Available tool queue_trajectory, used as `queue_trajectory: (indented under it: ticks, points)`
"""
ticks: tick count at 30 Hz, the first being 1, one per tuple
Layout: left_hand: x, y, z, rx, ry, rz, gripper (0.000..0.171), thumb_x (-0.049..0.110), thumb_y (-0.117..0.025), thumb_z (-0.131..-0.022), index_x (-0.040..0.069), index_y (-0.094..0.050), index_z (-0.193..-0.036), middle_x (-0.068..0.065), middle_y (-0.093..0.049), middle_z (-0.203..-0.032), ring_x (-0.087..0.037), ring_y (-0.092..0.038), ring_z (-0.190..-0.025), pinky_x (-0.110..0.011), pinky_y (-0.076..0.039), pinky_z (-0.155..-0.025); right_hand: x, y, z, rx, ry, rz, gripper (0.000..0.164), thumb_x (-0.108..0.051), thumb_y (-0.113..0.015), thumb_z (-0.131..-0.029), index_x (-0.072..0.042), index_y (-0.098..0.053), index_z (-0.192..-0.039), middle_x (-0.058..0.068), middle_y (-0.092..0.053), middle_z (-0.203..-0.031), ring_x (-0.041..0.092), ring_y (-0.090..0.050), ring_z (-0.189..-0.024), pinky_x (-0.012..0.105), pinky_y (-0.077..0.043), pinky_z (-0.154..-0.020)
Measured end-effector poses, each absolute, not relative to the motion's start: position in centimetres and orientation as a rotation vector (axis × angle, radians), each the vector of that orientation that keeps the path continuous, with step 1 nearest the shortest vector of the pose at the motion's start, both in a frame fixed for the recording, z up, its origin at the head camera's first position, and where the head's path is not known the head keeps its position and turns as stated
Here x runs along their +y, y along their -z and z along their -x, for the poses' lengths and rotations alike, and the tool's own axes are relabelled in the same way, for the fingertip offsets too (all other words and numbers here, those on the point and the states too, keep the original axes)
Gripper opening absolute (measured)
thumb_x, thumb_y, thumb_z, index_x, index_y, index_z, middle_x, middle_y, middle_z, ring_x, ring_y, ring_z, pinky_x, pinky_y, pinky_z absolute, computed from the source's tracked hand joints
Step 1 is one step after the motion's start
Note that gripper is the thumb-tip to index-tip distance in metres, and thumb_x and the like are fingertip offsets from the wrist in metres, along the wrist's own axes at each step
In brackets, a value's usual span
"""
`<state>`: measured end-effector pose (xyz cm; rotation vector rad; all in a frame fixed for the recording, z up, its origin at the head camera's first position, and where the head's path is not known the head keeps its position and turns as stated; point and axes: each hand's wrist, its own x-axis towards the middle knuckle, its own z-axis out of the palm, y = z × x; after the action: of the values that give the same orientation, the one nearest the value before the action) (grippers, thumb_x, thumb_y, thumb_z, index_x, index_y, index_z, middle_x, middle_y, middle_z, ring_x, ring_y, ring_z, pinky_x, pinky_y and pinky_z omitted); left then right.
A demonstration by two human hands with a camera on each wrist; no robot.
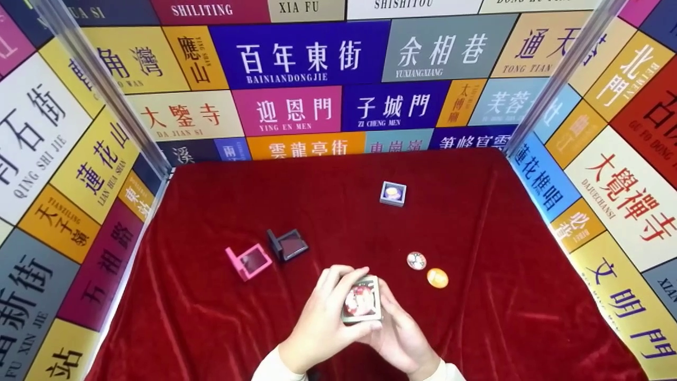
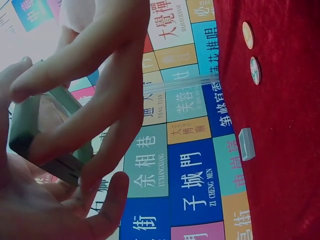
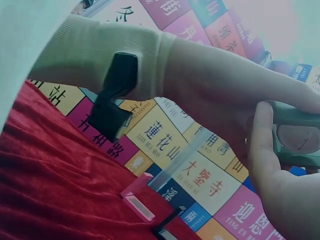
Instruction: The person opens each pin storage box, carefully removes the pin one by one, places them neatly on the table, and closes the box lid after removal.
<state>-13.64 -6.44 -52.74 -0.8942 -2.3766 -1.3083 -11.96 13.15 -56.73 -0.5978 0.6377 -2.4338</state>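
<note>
Both hands hold a small pale green square case (image 1: 363,299) low over the cloth, near the front middle. Through its face a round red-and-white picture shows. My left hand (image 1: 327,312) grips it from the left, with fingers over the far edge and thumb along the near edge. From the right and beneath, my right hand (image 1: 403,330) holds it too; in the left wrist view the right hand's fingers (image 2: 107,75) curl across the case (image 2: 25,125). Two round badges lie to the right, one patterned (image 1: 416,260), one orange (image 1: 437,278).
On the red cloth (image 1: 492,317), a pink case (image 1: 249,262) and a black case (image 1: 288,245) stand unfolded at the left. Farther back sits a grey square box (image 1: 393,194) with a round thing inside. Walls of coloured name panels (image 1: 296,55) surround the back and sides.
</note>
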Motion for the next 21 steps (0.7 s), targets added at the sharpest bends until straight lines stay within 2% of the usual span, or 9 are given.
queue_trajectory:
  ticks: [9, 17, 21]
  points:
    - [-6.4, 53.1, 13.5, -2.401, 1.411, 0.899, 0.081, 0.042, -0.100, -0.076, 0.018, -0.066, -0.146, 0.006, -0.052, -0.133, -0.013, -0.051, -0.123, -0.034, -0.054, -0.096, 13.1, 57.2, 12.3, 0.593, 2.444, 0.591, 0.044, -0.019, -0.037, -0.114, -0.023, -0.048, -0.156, 0.008, -0.052, -0.156, 0.028, -0.056, -0.136, 0.043, -0.051, -0.108]
    - [-6.2, 53.2, 13.6, -2.429, 1.368, 0.954, 0.080, 0.044, -0.099, -0.076, 0.020, -0.066, -0.145, 0.007, -0.052, -0.131, -0.011, -0.049, -0.120, -0.031, -0.052, -0.093, 13.4, 57.5, 12.6, 0.630, 2.438, 0.590, 0.046, -0.014, -0.042, -0.111, -0.021, -0.051, -0.156, 0.008, -0.054, -0.156, 0.025, -0.057, -0.137, 0.041, -0.049, -0.112]
    - [-6.2, 53.3, 13.6, -2.446, 1.380, 0.955, 0.078, 0.045, -0.100, -0.076, 0.019, -0.067, -0.142, 0.008, -0.052, -0.129, -0.011, -0.049, -0.119, -0.031, -0.052, -0.093, 13.4, 57.9, 12.6, 0.590, 2.436, 0.609, 0.044, -0.015, -0.044, -0.111, -0.026, -0.055, -0.153, 0.004, -0.054, -0.155, 0.023, -0.056, -0.136, 0.038, -0.049, -0.112]
